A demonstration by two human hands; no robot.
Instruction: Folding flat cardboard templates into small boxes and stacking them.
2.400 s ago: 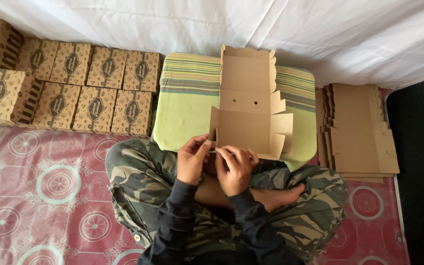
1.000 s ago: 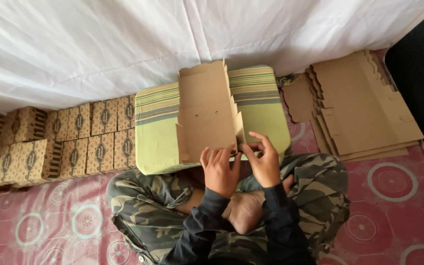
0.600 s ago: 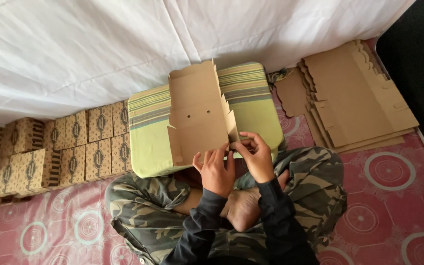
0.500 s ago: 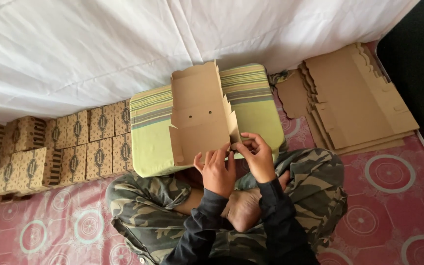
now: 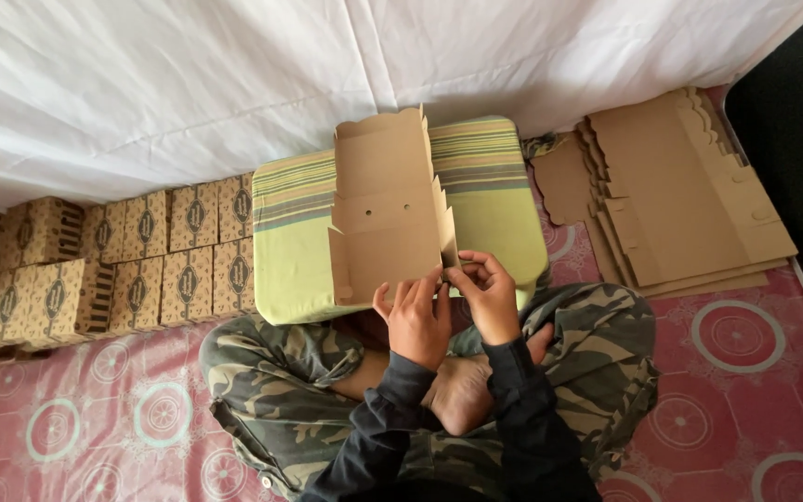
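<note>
Folding a cardboard box on the lap cushion

From the head view we have a flat brown box blank (image 5: 390, 218) lying on the green striped cushion (image 5: 499, 209) before our crossed legs, its right side wall half raised and the rest open, so by our judgement the folding is barely begun. Our left hand (image 5: 415, 321) grips the near edge of the blank with fingers curled on it; our right hand (image 5: 487, 296) pinches the small flap at the near right corner. To the left stand rows of finished printed boxes (image 5: 123, 260), to the right a stack of unfolded blanks (image 5: 690, 200) on the pink patterned mat (image 5: 745, 372). A white sheet (image 5: 234, 84) hangs behind; nothing blocks our hands.
</note>
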